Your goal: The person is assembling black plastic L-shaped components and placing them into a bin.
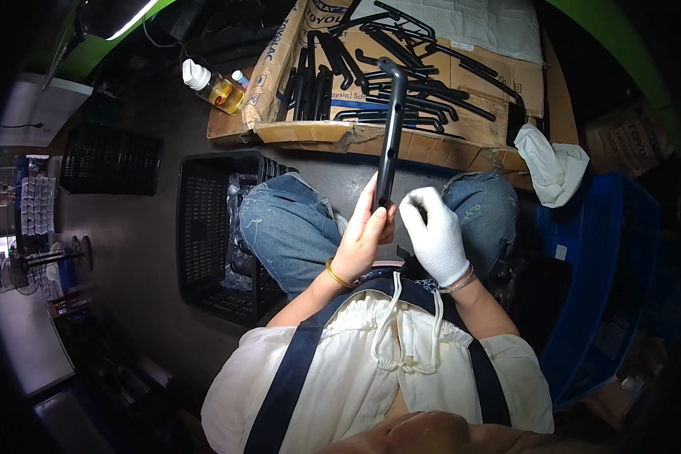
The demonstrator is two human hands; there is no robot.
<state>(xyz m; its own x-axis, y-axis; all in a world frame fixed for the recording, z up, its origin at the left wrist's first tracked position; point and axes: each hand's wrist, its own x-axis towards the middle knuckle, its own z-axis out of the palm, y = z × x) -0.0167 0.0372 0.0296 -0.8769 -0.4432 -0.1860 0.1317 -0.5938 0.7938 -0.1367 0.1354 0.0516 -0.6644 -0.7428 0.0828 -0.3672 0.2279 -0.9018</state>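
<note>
My bare left hand [368,234] is wrapped round the lower end of a long black plastic bar [393,136]. The bar stands roughly upright, has several round holes along its face, and bends over at its top end. Close to its right side, apart from it, is my right hand [433,232] in a white glove. Its fingers curl toward the thumb; whatever they pinch, if anything, is hidden. Beyond my knees, similar black bars [424,91] lie in a loose pile on an opened cardboard box [303,133].
A black plastic crate [193,227] with bagged parts stands to my left, and blue crates [620,250] are at my right. A spray bottle [213,87] of yellow liquid stands beside the box's left side. White cloth [551,165] hangs at its right corner.
</note>
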